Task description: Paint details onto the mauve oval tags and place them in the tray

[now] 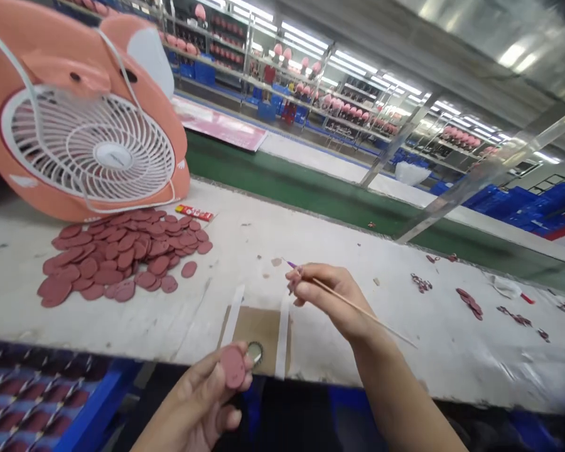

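Note:
My left hand (202, 402) is at the bottom of the view, pinching a round dark-pink felt-like disc (233, 367) between thumb and fingers. Just past it, a round metal-rimmed lid (255, 353) lies on a taped cardboard square (261, 329). My right hand (329, 298) holds a thin wooden stick (367, 312) like a pen, its purple tip (290, 265) pointing left over the table. A small pink bit sits at those fingertips, too small to identify. A large pile of matching discs (122, 251) lies on the white-covered table (311, 351) to the left of both hands.
A pink animal-shaped fan (91, 150) stands behind the pile, with a red-and-white tube (194, 213) near its base. Small dark-red pieces (469, 303) lie scattered at right. Blue crates (37, 402) sit below the near edge; shelves of pink items stand beyond a green floor.

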### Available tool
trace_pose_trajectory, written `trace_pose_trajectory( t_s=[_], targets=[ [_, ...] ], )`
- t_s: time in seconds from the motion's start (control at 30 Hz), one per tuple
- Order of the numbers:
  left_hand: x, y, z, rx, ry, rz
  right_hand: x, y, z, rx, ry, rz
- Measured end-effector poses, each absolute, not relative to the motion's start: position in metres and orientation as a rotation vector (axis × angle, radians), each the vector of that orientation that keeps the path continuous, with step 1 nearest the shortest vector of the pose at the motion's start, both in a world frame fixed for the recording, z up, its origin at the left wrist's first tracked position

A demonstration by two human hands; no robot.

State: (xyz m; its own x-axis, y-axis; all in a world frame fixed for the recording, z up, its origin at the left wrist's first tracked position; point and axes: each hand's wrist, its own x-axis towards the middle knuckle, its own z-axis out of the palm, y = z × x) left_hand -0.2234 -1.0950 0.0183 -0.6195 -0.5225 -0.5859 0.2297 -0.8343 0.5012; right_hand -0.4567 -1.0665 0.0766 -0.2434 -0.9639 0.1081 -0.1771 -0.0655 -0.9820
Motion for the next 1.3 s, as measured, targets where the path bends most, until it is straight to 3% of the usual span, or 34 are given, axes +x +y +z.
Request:
trace_pose_trajectory(
  t_s=[0.27, 0.57, 1.3],
  targets=[
    [-0.216, -1.080, 0.032, 0.950, -0.552, -2.646, -0.395, -1.008, 0.075, -1.291, 1.443, -1.272],
    [-0.207, -1.075, 0.019, 0.846, -0.508, -2.712, -0.388, -1.007, 0.077, -1.506, 1.528, -1.048],
    [-0.208, -1.076, 0.013, 0.925, -0.466, -2.729, -0.388, -1.016, 0.079, -1.651, 1.517, -0.892]
  ],
)
